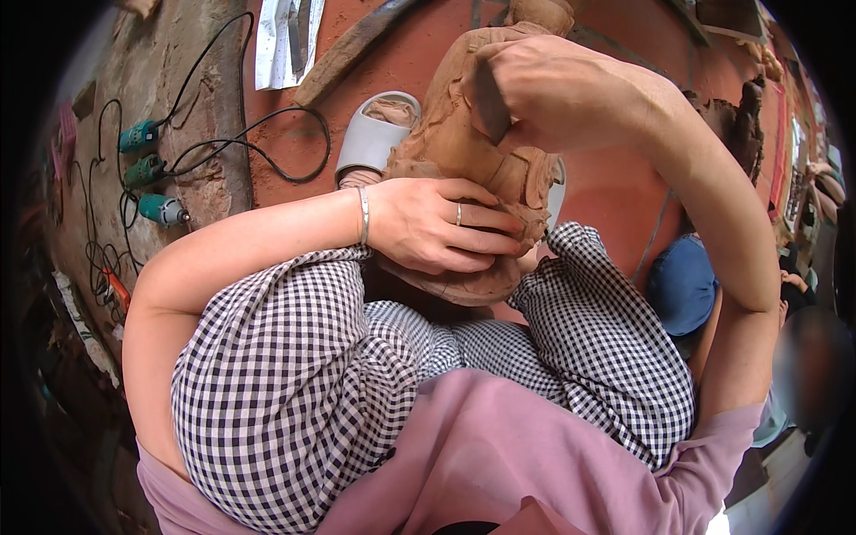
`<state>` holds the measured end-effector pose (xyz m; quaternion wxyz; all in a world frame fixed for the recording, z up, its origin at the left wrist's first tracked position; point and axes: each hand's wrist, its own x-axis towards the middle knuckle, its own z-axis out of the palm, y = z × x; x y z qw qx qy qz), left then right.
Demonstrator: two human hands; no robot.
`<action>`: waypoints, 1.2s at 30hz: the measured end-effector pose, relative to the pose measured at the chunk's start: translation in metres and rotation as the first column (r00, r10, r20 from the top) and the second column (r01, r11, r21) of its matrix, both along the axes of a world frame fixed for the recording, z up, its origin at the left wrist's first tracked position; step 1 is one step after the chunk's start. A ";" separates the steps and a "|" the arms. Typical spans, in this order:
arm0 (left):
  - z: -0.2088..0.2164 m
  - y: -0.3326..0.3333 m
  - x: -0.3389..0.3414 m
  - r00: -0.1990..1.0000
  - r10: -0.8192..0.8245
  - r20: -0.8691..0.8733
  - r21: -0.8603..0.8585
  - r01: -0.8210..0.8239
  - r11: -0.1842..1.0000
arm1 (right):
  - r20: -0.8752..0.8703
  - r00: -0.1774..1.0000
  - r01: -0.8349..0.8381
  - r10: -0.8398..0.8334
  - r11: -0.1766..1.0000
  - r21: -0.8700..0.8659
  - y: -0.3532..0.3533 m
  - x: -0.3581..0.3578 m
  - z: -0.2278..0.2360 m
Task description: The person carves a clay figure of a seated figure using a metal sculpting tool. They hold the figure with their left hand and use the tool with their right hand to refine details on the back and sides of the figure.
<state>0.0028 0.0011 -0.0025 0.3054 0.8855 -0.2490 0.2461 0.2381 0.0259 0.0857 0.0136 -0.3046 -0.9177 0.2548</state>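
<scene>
A carved brown wooden statue (446, 111) lies tilted between my knees, its flat round base toward me and its narrower end pointing away. My left hand (441, 223), with a ring and a bracelet, is laid over the carved part near the base and holds it, fingers curving round the wood. At the far part of the statue, my right hand (562, 94) grips a dark brown piece of sandpaper (488, 96) against the smoother surface. The right fingertips are partly hidden behind the bent hand.
Several green power tools (143, 169) with black cords lie at left. A wooden plank (348, 58) and a white paper sheet (287, 40) are on the red tiled floor (615, 196). My feet wear grey slippers (374, 134). Another person in a blue cap (682, 283) sits close at right.
</scene>
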 end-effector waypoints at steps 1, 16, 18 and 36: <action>0.001 0.000 0.000 1.000 -0.001 -0.005 0.000 0.001 1.000 | 0.012 0.997 0.078 -0.078 0.995 -0.057 0.003 -0.003 0.002; 0.001 0.001 0.000 1.000 -0.014 -0.011 -0.019 0.014 1.000 | 0.107 0.987 0.136 -0.121 0.980 -0.144 0.010 -0.011 0.015; 0.001 0.000 0.000 1.000 -0.010 -0.013 -0.010 0.010 1.000 | 0.144 0.985 0.110 -0.090 0.985 -0.137 0.006 -0.012 0.021; 0.001 0.001 0.000 1.000 -0.007 -0.010 0.015 0.007 1.000 | 0.263 0.965 0.051 -0.017 0.991 -0.123 0.016 -0.018 0.026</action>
